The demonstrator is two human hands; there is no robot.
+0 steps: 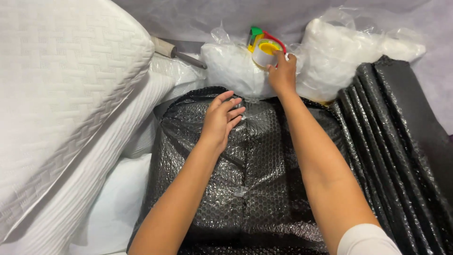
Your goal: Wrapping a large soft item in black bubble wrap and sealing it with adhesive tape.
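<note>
My left hand (pixel 221 119) lies flat, fingers apart, on the black bubble-wrapped bundle (pixel 245 179) before me, while my right hand (pixel 282 73) closes on the tape dispenser (pixel 264 47) among clear plastic bags (pixel 330 52); steady downward pressure should keep the wrap tight.

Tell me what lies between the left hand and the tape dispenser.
In the head view, between the left hand and the tape dispenser lie the top edge of the black bubble-wrapped bundle and a clear plastic bag of white stuffing.
</note>
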